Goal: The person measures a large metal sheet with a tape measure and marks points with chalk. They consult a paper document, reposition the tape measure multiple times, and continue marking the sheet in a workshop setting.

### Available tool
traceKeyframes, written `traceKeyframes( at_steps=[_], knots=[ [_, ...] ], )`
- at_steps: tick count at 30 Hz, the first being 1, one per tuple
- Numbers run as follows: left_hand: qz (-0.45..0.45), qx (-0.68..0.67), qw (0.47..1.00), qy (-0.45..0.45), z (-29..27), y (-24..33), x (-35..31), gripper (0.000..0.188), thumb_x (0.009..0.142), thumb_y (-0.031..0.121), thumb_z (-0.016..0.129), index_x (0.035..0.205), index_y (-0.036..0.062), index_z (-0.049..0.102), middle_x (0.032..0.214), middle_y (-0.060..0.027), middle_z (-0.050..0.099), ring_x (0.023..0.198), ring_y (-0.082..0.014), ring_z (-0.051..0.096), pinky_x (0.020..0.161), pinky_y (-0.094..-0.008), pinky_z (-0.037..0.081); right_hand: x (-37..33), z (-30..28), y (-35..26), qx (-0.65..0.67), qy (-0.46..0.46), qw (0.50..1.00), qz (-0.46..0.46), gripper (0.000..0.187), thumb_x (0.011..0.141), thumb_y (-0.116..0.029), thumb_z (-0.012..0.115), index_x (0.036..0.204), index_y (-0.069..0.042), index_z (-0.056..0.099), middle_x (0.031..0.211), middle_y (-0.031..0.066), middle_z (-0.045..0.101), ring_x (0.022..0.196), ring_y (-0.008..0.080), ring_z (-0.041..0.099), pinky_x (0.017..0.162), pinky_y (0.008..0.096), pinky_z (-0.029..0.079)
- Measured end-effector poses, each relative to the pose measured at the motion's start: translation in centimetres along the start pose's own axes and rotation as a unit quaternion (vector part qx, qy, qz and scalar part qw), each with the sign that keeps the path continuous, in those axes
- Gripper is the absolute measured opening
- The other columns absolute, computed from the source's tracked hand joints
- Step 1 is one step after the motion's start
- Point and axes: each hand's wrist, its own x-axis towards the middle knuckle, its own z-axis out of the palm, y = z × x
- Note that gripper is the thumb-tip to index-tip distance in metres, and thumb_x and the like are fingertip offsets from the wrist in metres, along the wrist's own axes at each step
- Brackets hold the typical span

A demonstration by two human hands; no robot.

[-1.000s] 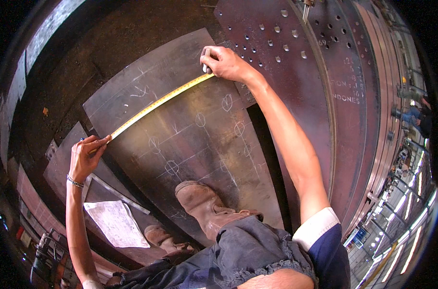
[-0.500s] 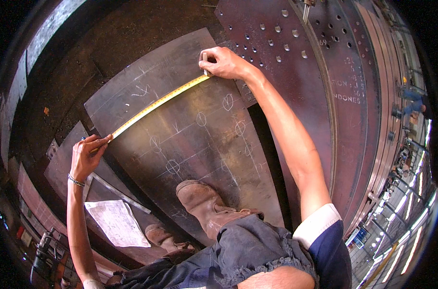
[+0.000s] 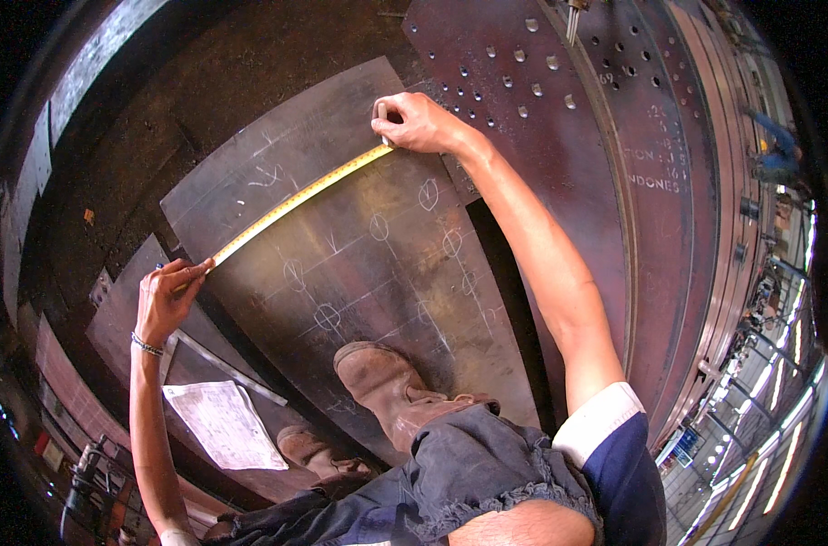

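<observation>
A yellow tape measure blade (image 3: 297,202) is stretched across a dark steel plate (image 3: 359,282) marked with chalk lines, circles and ticks. At the plate's left edge, my left hand (image 3: 168,296) pinches the blade between thumb and fingers; a beaded bracelet circles that wrist. Toward the far right edge, my right hand (image 3: 419,123) is closed on a short pale chalk stick (image 3: 381,116), held upright with its lower end at the tape. Whether these fingers also grip the blade cannot be made out. My booted foot (image 3: 378,382) rests on the plate.
On the left lie a paper sheet (image 3: 221,423) and a thin metal angle piece (image 3: 227,366). Larger reddish steel plates (image 3: 560,182) with punched holes stretch along the right. A dark gap (image 3: 514,291) runs beside the marked plate. Another person (image 3: 778,146) is at the far right.
Both hands and the tape stay nearly in place. The view has shifted slightly, and the person at the far right has moved a little.
</observation>
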Motion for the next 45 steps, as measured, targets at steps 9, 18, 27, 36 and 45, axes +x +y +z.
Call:
traceKeyframes(
  at_steps=[9, 18, 27, 36, 45],
  knots=[
    [0.007, 0.013, 1.000, 0.010, -0.2, 0.7, 0.2, 0.026, 0.085, 0.006, 0.068, 0.110, 0.0098, 0.075, 0.079, -0.0114, 0.064, 0.067, -0.0267, 0.064, 0.064, -0.0343, 0.050, 0.2, 1.3, 0.3, -0.072, 0.155, 0.976, -0.135, 0.020, 0.093, -0.021, 0.062, 0.087, -0.002, 0.062, 0.072, 0.0144, 0.064, 0.068, 0.0253, 0.063, 0.061, 0.0369, 0.048],
    [0.007, 0.005, 1.000, 0.002, -0.1, 0.1, 0.0, 0.027, 0.087, 0.007, 0.066, 0.113, 0.0095, 0.074, 0.077, -0.0120, 0.061, 0.065, -0.0278, 0.061, 0.062, -0.0351, 0.048, -1.0, -0.4, -0.9, 0.126, 0.164, 0.978, 0.008, 0.024, 0.093, -0.024, 0.061, 0.083, -0.003, 0.065, 0.069, 0.0068, 0.067, 0.063, 0.0177, 0.064, 0.060, 0.0340, 0.049],
    [0.006, 0.000, 1.000, -0.003, -0.3, 0.3, 0.1, 0.027, 0.087, 0.007, 0.066, 0.113, 0.0091, 0.073, 0.078, -0.0123, 0.061, 0.066, -0.0285, 0.061, 0.063, -0.0360, 0.048, 0.3, 0.1, 0.7, 0.056, 0.009, 0.998, 0.008, 0.029, 0.090, -0.029, 0.061, 0.085, -0.001, 0.066, 0.072, 0.0106, 0.067, 0.068, 0.0183, 0.061, 0.067, 0.0351, 0.049],
    [0.008, 0.002, 1.000, 0.000, -0.2, 0.2, 0.0, 0.028, 0.087, 0.006, 0.066, 0.114, 0.0091, 0.073, 0.079, -0.0122, 0.061, 0.067, -0.0282, 0.062, 0.064, -0.0360, 0.048, 0.3, -0.1, 0.0, 0.008, -0.001, 1.000, -0.003, 0.029, 0.090, -0.029, 0.062, 0.086, -0.001, 0.067, 0.076, 0.0152, 0.068, 0.072, 0.0239, 0.065, 0.069, 0.0387, 0.049],
    [0.007, 0.009, 1.000, 0.010, -0.4, 0.8, 0.2, 0.027, 0.084, 0.006, 0.068, 0.109, 0.0094, 0.075, 0.076, -0.0112, 0.063, 0.065, -0.0268, 0.063, 0.063, -0.0359, 0.049, 0.6, 0.4, -0.3, -0.076, 0.088, 0.987, -0.112, 0.024, 0.092, -0.025, 0.063, 0.087, -0.002, 0.065, 0.073, 0.0136, 0.066, 0.072, 0.0232, 0.065, 0.068, 0.0374, 0.051]
  ],
)
